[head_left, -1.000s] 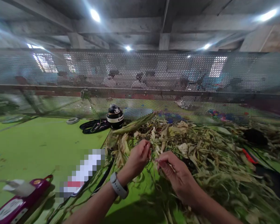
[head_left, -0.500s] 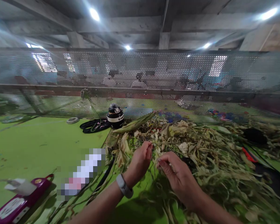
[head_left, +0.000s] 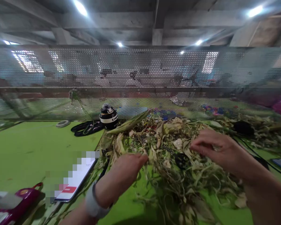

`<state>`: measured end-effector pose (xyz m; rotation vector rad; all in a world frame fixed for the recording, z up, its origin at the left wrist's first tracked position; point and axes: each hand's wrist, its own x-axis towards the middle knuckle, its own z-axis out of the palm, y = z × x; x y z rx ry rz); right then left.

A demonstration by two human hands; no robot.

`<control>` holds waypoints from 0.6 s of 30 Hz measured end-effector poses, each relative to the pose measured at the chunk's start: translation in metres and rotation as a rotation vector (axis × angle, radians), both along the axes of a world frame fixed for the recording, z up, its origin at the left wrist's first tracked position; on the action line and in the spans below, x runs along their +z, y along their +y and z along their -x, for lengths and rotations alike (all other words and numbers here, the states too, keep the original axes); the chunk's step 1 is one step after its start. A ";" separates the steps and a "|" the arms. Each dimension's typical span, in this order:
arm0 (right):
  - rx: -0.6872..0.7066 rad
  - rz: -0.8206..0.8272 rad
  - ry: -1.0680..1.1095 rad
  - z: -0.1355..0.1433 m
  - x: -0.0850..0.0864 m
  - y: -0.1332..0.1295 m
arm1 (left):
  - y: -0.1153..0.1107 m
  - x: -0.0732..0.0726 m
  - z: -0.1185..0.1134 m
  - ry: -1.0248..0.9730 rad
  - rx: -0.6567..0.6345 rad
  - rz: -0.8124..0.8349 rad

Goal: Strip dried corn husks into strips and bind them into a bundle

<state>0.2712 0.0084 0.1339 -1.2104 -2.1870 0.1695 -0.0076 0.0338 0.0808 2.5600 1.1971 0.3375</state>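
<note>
My left hand (head_left: 127, 167), with a pale band at the wrist, is low over the green tabletop at the near edge of a pile of dried husks (head_left: 159, 134). Its fingers are pinched together; what lies between the tips is too small to make out. Over the right part of the pile is my right hand (head_left: 217, 148), thumb and fingers closed toward each other, with any held thing hidden. Between the two hands a black round object (head_left: 182, 161) lies among the shreds. One long husk leaf (head_left: 130, 122) rests at the back of the heap.
A black jar with a white band (head_left: 109, 117) stands behind the pile, beside a flat black item (head_left: 86, 127). Left lie a phone (head_left: 81, 175), a purple power strip (head_left: 25, 195) and a tape ring (head_left: 62, 123). A perforated metal screen (head_left: 140, 72) closes the back.
My hands have moved apart: the right one went right and up over the pile, the left one left and slightly down. The whole view has shifted a little to the right.
</note>
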 end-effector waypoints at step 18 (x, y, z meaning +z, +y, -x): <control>0.295 0.798 1.663 0.059 -0.075 0.047 | 0.018 -0.008 -0.015 -1.456 0.134 0.951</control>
